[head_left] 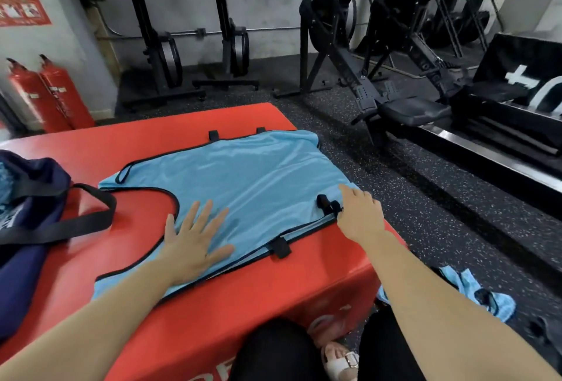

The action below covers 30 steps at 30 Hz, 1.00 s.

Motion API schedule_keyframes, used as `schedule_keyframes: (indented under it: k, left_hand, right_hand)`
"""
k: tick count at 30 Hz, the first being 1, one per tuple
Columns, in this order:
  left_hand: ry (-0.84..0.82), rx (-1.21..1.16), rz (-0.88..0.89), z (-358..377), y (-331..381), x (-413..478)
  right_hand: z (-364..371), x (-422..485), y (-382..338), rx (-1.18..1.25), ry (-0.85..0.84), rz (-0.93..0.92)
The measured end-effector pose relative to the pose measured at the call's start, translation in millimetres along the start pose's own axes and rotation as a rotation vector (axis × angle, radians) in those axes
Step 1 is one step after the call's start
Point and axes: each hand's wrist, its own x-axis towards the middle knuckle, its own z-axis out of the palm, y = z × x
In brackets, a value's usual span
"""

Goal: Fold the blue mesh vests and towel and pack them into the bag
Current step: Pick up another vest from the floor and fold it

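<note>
A light blue mesh vest (243, 179) with black trim lies spread flat on the red padded box (213, 313). My left hand (194, 240) presses flat on its near left part, fingers spread. At the vest's right edge my right hand (360, 213) has its fingers down on the fabric beside the black straps; I cannot see whether it pinches the hem. A dark navy bag (27, 228) with black straps sits at the left of the box, with patterned blue cloth showing inside. Another blue vest (474, 292) lies crumpled on the floor at the right.
Dark speckled rubber floor (425, 204) surrounds the box. Rowing machines (395, 88) stand at the right, two ski machines (194, 46) at the back wall. Two red fire extinguishers (51, 91) stand at the left. My legs and a sandal (340, 362) are below the box's near edge.
</note>
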Motion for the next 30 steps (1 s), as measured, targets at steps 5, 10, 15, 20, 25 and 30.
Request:
schedule_keyframes:
  k: [5, 10, 15, 20, 25, 30]
  left_hand:
    - [-0.058, 0.144, -0.027, -7, -43, -15]
    - [-0.113, 0.293, -0.13, -17, -85, -45]
    - [0.179, -0.003, -0.047, -22, -45, -47]
    - [0.322, -0.316, 0.07, -9, 22, -42]
    - [0.284, -0.341, -0.102, -9, 41, -40]
    - [0.21, -0.294, -0.121, -17, 54, -42]
  right_hand:
    - [2, 0, -6, 0.041, -0.118, -0.103]
    - [6, -20, -9, 0.124, -0.052, -0.245]
    - [8, -33, 11, 0.238, 0.054, -0.174]
    - [8, -31, 28, 0.189, 0.013, -0.11]
    - [-1, -24, 39, 0.18, 0.002, -0.137]
    - [-1, -26, 61, 0.194, 0.138, -0.132]
